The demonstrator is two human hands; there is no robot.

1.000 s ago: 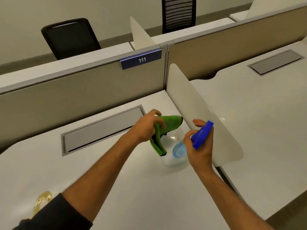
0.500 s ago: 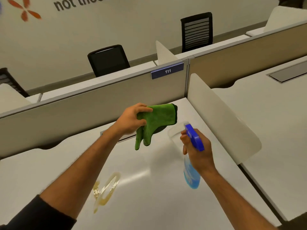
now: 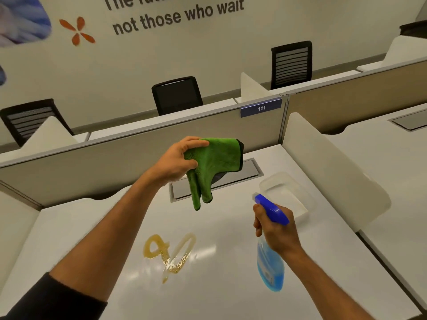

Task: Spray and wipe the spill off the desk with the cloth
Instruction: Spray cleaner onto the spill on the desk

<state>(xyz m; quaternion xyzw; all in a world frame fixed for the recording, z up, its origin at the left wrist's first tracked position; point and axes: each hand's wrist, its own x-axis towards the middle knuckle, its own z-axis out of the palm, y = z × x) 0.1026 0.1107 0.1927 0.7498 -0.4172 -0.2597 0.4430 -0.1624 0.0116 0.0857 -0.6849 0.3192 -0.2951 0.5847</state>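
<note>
A yellow-brown spill [image 3: 169, 254] lies in looping streaks on the white desk [image 3: 219, 285], near the front middle. My left hand [image 3: 176, 161] holds a folded green cloth [image 3: 212, 167] in the air above the desk's back half; the cloth hangs down. My right hand [image 3: 276, 229] grips a spray bottle [image 3: 270, 259] with a blue trigger head and clear blue liquid, held above the desk to the right of the spill. Its nozzle points up and left.
A clear plastic container [image 3: 286, 195] sits on the desk behind my right hand. A grey cable hatch [image 3: 249, 172] is set in the desk's back. A beige partition [image 3: 115, 162] bounds the rear, a white divider [image 3: 332, 167] the right side. Black chairs [image 3: 176, 94] stand beyond.
The view has tilted up and left, bringing the spill to the middle. Both hands lifted from the container: the cloth rose and the bottle swung down to hang below my right hand.
</note>
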